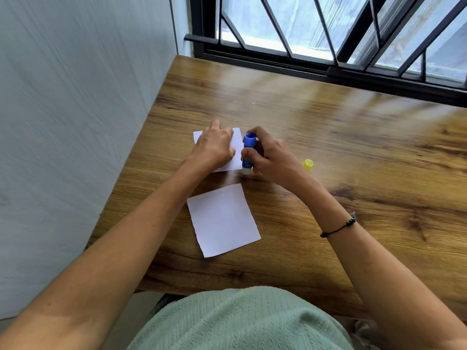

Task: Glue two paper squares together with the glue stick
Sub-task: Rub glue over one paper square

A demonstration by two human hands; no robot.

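Two white paper squares lie on the wooden table (328,152). My left hand (214,145) presses flat on the far paper square (237,147) and covers most of it. My right hand (267,157) grips the blue glue stick (248,154), held upside down with its white tip touching the right edge of that square. The near paper square (222,219) lies free, closer to me. A yellow cap (308,164) rests on the table to the right of my right hand.
The table's left edge runs along a pale wall (75,122). A barred window (328,34) lines the far edge. The table's near edge is at my lap.
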